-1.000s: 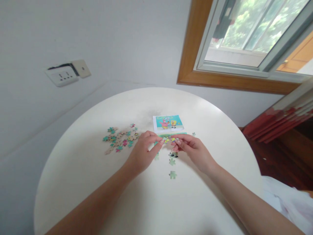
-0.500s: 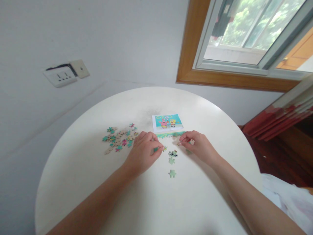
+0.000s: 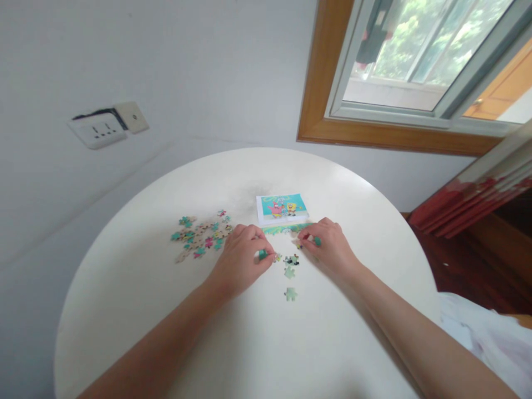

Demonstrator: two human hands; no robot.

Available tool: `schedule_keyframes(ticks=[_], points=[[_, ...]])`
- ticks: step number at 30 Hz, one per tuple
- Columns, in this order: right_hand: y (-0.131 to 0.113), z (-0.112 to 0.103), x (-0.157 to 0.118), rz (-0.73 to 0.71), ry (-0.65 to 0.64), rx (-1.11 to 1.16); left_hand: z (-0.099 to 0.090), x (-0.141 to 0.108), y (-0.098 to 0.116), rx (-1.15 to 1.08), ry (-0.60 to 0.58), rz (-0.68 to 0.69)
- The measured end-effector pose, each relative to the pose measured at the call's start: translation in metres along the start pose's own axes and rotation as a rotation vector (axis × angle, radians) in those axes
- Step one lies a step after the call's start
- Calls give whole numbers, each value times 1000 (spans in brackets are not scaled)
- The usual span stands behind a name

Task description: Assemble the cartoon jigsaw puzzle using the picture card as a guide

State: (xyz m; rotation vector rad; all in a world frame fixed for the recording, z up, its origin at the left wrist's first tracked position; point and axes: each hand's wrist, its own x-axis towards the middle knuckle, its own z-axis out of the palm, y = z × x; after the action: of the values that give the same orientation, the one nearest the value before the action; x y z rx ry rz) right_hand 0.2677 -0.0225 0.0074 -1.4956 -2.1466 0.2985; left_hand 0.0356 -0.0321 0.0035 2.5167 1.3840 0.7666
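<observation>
My left hand point(image 3: 241, 257) pinches a small yellow-and-white cardboard jigsaw piece point(image 3: 277, 257), my right hand point(image 3: 330, 244) a tiny yellow-and-dark one point(image 3: 300, 246), low over the round white table point(image 3: 249, 343); the green-and-teal strip point(image 3: 286, 228) below the printed cartoon card point(image 3: 284, 208) looks joined, while a pale green knobbed piece point(image 3: 291, 293) and the multicoloured heap point(image 3: 208, 242) beside my left hand lie loose

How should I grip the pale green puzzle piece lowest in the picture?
Probably pinch the pale green piece by its left and right edges, coming down from the near side: it lies flat, so its thin rim is the likely hold, and another green piece lies beyond its far edge, not touching.
</observation>
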Motion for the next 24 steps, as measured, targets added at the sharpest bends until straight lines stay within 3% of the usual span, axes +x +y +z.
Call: schedule_keyframes(ticks=[4,9,12,19,22,24], points=[[-1,-4,-3,-131,18,23,0,0,0,11,-7,-10],[-10,-16,-11,-414,-225,184,1,-1,1,-2,10,-11],[-15,-18,-14,-429,-298,129,2,-1,1,-4,19,-3],[-24,-14,-15,-493,-327,112,3,1,1,-33,27,15],[-17,-18,-11,-479,-246,194,3,1,0,-33,28,27],[-2,-24,-6,-332,-111,157,2,1,-1,-30,37,32]])
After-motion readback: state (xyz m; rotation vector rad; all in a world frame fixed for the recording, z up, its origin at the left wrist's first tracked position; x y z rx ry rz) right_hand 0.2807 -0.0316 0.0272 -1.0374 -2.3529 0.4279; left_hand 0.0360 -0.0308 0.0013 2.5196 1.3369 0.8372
